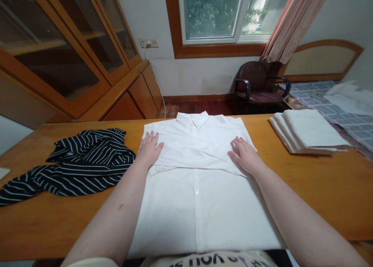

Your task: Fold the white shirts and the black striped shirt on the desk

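A white button-up shirt (215, 208) lies front up on the wooden table, its collar at the far edge and its hem toward me. Both sleeves are folded across the chest, one over the other. My left hand (150, 148) rests flat on the shirt's left side near the shoulder, fingers spread. On the opposite side, my right hand (244, 155) lies flat on the folded sleeve, its fingers stretched out. Neither hand grips the cloth.
A crumpled black-and-white striped garment (87, 162) lies left on the table (326, 197). Folded white cloths (309, 131) are stacked at the right. Beyond stand a glass-door cabinet (110, 88), an armchair (253, 82) and a bed with a checked cover (305, 96).
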Demonstrator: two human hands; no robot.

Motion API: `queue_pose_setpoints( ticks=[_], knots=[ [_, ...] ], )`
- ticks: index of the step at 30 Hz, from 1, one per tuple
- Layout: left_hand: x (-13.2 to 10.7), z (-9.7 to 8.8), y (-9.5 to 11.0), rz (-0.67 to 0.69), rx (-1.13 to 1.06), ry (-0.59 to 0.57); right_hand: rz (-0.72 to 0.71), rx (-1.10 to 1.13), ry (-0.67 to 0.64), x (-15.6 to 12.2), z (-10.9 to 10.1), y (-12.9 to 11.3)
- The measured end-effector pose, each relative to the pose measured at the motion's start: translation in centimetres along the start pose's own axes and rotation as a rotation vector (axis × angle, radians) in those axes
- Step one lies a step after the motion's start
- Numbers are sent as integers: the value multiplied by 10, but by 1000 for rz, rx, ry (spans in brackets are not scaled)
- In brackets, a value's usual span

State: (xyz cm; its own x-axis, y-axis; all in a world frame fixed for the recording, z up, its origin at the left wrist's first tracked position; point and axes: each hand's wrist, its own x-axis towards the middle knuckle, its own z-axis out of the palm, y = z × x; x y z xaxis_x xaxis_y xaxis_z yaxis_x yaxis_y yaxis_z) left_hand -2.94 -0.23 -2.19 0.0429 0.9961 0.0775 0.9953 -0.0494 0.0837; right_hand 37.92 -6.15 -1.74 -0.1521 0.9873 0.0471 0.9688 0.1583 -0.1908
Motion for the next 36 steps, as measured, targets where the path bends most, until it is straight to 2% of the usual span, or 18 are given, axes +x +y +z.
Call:
queue_pose_setpoints(
  ticks=[4, 8, 17, 23, 27, 32, 36],
  knots=[
    [0, 1, 4, 64, 8, -85, -96, 27, -26, 1, 2, -5],
    [1, 3, 2, 34, 24, -129, -51, -18, -78, 2, 10, -3],
    [5, 3, 3, -72, -4, -158, 26, -86, -100, 3, 9, -1],
    [9, 5, -4, -240, 1, -135, 32, -109, -97, 3, 9, -1],
    [10, 8, -7, -265, 22, -134, 48, -117, -108, 3, 10, -2],
    [14, 9, -4, -283, 64, -134, 41, -104, -94, 4, 4, -5],
    [26, -4, 0, -294, 104, -208, 33, -74, -60, 9, -10, -8]
  ],
)
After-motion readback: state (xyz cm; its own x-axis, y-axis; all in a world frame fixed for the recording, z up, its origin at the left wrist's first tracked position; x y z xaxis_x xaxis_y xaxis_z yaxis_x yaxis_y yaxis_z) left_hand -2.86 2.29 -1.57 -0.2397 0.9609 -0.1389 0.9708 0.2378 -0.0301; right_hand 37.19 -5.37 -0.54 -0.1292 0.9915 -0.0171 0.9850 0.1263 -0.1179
